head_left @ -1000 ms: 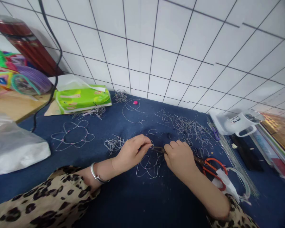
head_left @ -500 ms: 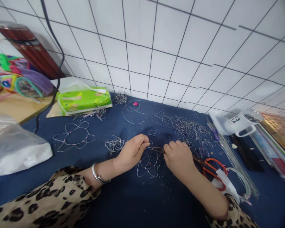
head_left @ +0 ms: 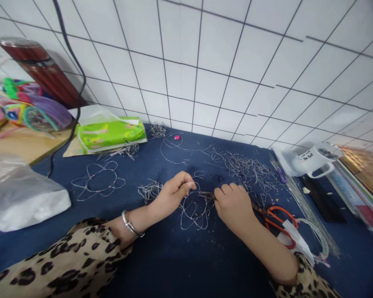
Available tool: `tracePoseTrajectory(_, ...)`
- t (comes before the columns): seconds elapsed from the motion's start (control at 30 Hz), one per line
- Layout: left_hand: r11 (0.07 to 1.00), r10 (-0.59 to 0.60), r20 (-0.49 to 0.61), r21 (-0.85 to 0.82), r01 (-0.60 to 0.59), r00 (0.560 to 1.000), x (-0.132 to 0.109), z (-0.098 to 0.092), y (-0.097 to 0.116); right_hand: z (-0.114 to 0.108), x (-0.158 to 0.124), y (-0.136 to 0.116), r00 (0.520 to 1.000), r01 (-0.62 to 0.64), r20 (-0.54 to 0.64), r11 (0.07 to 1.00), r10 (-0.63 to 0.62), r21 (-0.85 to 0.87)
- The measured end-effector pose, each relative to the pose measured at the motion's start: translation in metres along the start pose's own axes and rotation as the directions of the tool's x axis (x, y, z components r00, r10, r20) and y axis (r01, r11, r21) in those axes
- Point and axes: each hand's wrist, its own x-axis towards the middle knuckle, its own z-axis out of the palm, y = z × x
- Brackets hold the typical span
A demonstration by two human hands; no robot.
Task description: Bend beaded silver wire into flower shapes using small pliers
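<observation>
Wire runs up to the pinched fingertips of my left hand [head_left: 178, 191], at the upper left of a looped wire flower [head_left: 194, 217] with small pink beads. Scissors with orange handles [head_left: 281, 215] pass under my right hand [head_left: 235, 207], whose fingers are wrapped round their blades. The dark blade tips [head_left: 207, 195] point left, close to the wire by my left fingertips. A second, larger wire flower [head_left: 101, 180] lies flat on the dark blue cloth [head_left: 174, 265] to the left.
Tangled wire pieces [head_left: 248, 165] lie at the back right, near a white mug [head_left: 317, 159] and long straight wires. At the left are a green tissue pack [head_left: 112, 133], a plastic bag [head_left: 25, 198] and a red flask [head_left: 46, 70]. A pink bead [head_left: 177, 137] sits near the wall.
My left hand has shifted slightly up and its fingers have changed pose a little at the wire. My right hand has hardly moved. The view has tilted slightly.
</observation>
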Motion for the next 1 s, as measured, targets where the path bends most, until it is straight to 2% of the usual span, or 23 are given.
tracePoseTrajectory(0.37, 0.98, 0.129, -0.041, 0.161, -0.12, 0.991, -0.004, 0.001, 0.008, -0.013, -0.001, 0.003, 1.0, -0.013, -0.021, 0.999, 0.014, 0.039)
tracePoseTrajectory(0.67, 0.938, 0.275, -0.052, 0.233, -0.256, 0.96, -0.007, 0.005, 0.011, -0.022, -0.003, 0.0, 0.999, -0.02, -0.042, 1.0, 0.02, 0.0)
tracePoseTrajectory(0.9, 0.932, 0.309, -0.059, 0.217, -0.29, 0.949, -0.007, 0.004, 0.013, -0.022, -0.003, 0.0, 0.999, -0.038, -0.02, 0.999, 0.038, -0.014)
tracePoseTrajectory(1.0, 0.956, 0.259, -0.07, 0.158, -0.246, 0.963, -0.006, 0.003, 0.014, -0.023, -0.003, 0.001, 0.999, -0.047, 0.0, 0.999, 0.047, -0.003)
